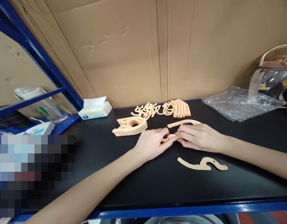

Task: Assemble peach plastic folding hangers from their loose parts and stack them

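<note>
A curved beige plastic piece (169,137) is pinched between my left hand (153,140) and my right hand (199,138), fingertips meeting at its right end. It looks like a folding-hanger part; my fingers cover much of it. Just behind my right hand lies a beige hanger arm (180,123), partly hidden by that hand. In front of both hands a beige S-shaped hanger part (204,165) rests flat on the black tabletop (143,183). To the left, behind my left hand, folded beige hangers (129,128) are stacked.
Small beige hooks (147,109) and a row of curved hanger arms (180,108) lie at the back. A tissue pack (95,109) stands back left. Crumpled clear plastic (239,104) and a large bottle (274,74) are at right. Cardboard (125,56) closes off the rear.
</note>
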`<action>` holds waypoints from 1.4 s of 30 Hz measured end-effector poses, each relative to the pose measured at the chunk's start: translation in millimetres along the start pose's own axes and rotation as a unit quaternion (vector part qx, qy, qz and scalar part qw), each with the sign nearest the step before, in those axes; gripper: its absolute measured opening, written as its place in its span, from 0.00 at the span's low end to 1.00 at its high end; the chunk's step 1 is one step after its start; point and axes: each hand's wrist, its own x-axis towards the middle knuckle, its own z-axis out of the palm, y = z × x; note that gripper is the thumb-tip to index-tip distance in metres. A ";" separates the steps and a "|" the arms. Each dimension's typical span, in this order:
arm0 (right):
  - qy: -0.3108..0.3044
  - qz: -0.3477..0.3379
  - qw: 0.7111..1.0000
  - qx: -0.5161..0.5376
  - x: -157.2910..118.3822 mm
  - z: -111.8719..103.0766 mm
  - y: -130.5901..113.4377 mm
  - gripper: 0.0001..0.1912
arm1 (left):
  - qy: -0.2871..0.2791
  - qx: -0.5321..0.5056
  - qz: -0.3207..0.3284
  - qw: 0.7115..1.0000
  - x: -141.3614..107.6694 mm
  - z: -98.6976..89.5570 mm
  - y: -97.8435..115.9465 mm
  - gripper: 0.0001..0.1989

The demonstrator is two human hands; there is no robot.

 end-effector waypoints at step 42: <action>0.012 0.041 0.997 0.067 -2.9 1.0 4.6 0.09 | -0.019 -0.023 0.083 0.996 3.4 13.6 -10.6 0.18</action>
